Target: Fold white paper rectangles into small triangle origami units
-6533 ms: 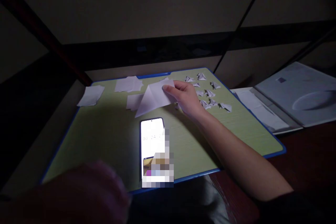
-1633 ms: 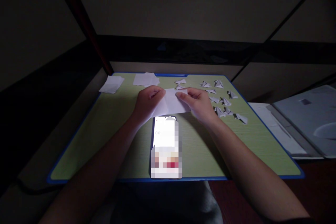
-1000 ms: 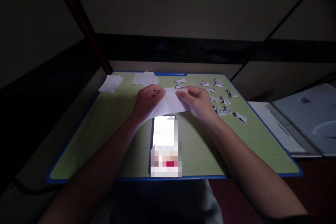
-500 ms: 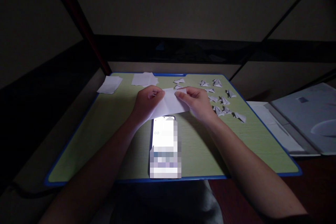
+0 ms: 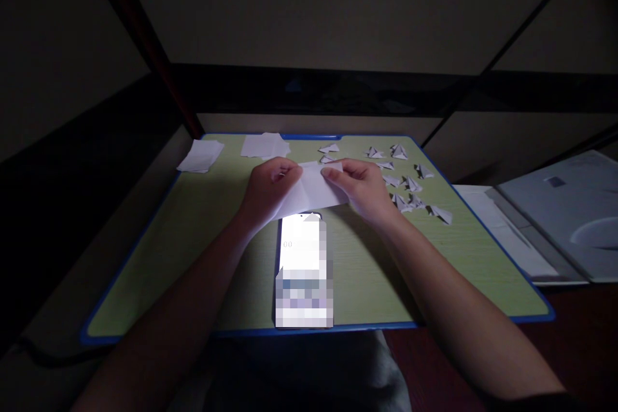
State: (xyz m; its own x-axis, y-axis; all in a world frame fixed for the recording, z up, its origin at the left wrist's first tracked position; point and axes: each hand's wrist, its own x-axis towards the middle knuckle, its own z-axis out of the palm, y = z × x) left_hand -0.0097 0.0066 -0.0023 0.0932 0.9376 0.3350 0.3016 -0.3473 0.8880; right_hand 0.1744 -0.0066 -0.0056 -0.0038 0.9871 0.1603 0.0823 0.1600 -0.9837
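Observation:
A white sheet of paper (image 5: 313, 190) is stretched between my two hands, raised over the table's middle. My left hand (image 5: 270, 188) pinches its left side, thumb on top near the upper edge. On the opposite side, my right hand (image 5: 364, 187) grips the sheet the same way, thumb pressed on its face. A faint crease runs down the paper; the fingers behind it are hidden. Just below the sheet lies a phone (image 5: 300, 244) with a brightly lit screen, its lower part blurred out.
The green table (image 5: 159, 270) has a blue rim. Two stacks of white paper (image 5: 201, 156) (image 5: 263, 145) lie at the far left. Several small folded paper planes (image 5: 412, 183) are scattered at the far right. Beyond the right edge rests a flat pale box (image 5: 564, 219). A wall stands behind.

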